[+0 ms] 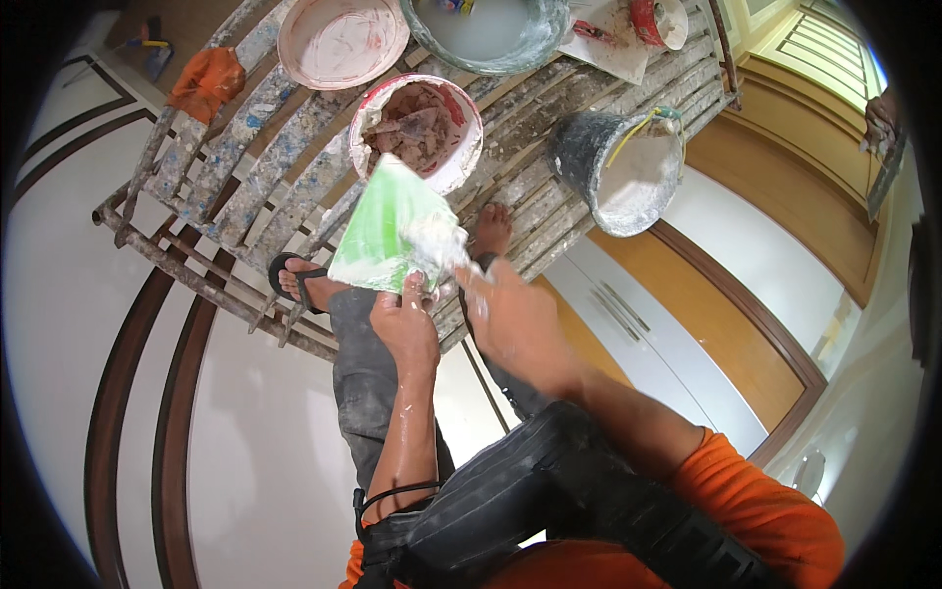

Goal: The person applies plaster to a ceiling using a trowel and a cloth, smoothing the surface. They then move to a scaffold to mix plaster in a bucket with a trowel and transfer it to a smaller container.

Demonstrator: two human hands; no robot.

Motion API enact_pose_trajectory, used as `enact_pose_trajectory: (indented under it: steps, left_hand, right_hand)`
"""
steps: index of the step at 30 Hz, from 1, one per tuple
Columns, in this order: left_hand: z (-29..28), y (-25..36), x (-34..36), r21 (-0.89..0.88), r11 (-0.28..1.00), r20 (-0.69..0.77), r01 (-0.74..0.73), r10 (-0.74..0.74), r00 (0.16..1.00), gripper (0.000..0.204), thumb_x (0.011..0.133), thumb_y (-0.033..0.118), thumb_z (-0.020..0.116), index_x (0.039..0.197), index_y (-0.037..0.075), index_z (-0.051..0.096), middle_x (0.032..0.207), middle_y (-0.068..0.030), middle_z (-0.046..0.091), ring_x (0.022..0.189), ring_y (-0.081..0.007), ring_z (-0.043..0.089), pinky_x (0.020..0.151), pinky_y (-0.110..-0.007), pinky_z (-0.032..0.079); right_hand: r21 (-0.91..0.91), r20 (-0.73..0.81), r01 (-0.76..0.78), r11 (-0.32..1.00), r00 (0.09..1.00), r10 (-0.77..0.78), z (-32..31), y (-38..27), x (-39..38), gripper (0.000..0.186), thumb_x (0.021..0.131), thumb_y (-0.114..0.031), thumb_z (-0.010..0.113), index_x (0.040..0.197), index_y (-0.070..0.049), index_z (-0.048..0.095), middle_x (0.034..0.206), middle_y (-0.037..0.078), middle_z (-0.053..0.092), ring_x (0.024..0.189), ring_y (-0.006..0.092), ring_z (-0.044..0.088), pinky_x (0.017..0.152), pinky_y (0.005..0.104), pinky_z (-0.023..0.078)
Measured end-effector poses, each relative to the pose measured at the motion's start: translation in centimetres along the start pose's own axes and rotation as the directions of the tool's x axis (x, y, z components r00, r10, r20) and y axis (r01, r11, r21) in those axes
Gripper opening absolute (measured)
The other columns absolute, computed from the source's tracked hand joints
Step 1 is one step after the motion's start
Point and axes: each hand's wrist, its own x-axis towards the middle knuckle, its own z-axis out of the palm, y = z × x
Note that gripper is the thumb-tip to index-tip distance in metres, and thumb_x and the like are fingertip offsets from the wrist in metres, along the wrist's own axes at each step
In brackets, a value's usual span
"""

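Note:
My left hand (404,329) grips a green plastic putty board (368,236) by its near edge, thumb on top. White putty (432,239) is heaped on the board's right side, and a thin smear covers much of the rest. My right hand (520,319) is closed and blurred by motion, its fingers at the putty; whatever it holds is hidden by putty and blur. Just beyond the board's far corner stands a white and red bucket (469,147) with crusted, pinkish putty lumps inside.
I stand on a stained slatted platform (530,128). On it are a pale round tub (294,49), a grey basin (486,67) of cloudy water, a black bucket (579,162) and an orange cloth (208,83). Another hand (880,120) with a flat tool shows far right.

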Motion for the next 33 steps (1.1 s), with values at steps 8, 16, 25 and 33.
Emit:
enact_pose_trajectory:
  steps: [8,16,25,33]
  left_hand:
    - [-0.2,0.3,0.3,0.064,0.998,0.011,0.007,-0.007,1.000,0.012,0.098,0.005,0.064,0.096,-0.007,0.066,0.090,-0.0072,0.067,0.078,-0.0120,0.063,0.066,-0.028,0.056]
    - [-1.3,-0.4,1.2,-0.060,0.998,0.047,-0.012,0.015,0.999,0.015,0.098,0.005,0.062,0.107,-0.007,0.065,0.097,-0.0091,0.069,0.079,-0.0113,0.063,0.066,-0.027,0.055]
    - [-1.7,0.1,1.2,0.160,0.986,0.136,0.055,-0.077,0.988,0.019,0.096,0.006,0.065,0.110,-0.006,0.068,0.098,-0.0069,0.069,0.077,-0.0110,0.063,0.063,-0.027,0.056]
    - [-1.6,1.2,2.1,0.161,0.985,0.205,-0.059,0.026,0.978,0.020,0.096,0.006,0.063,0.113,-0.005,0.067,0.094,-0.0060,0.070,0.076,-0.0107,0.062,0.062,-0.029,0.055]
  right_hand:
    - [0.046,-0.021,0.053,0.998,0.998,-0.052,-1.5,0.4,2.3,0.038,0.094,-0.021,0.056,0.131,-0.018,0.066,0.093,0.020,0.060,0.081,0.0416,0.067,0.073,0.0530,0.054]
    - [0.122,0.074,0.015,0.992,0.997,-0.025,-5.6,1.7,10.6,0.039,0.092,-0.024,0.055,0.126,-0.014,0.070,0.094,0.030,0.068,0.091,0.0462,0.067,0.084,0.0497,0.053]
    - [0.095,-0.162,0.101,0.990,0.983,-0.085,-5.3,2.3,14.2,0.034,0.091,-0.025,0.060,0.121,-0.011,0.071,0.105,0.028,0.068,0.095,0.0445,0.066,0.082,0.0488,0.053]
    - [-0.083,-0.018,0.309,0.947,0.950,-0.311,-1.9,0.9,-0.7,0.043,0.087,-0.017,0.066,0.130,-0.021,0.065,0.100,0.013,0.055,0.078,0.0314,0.066,0.059,0.0440,0.053]
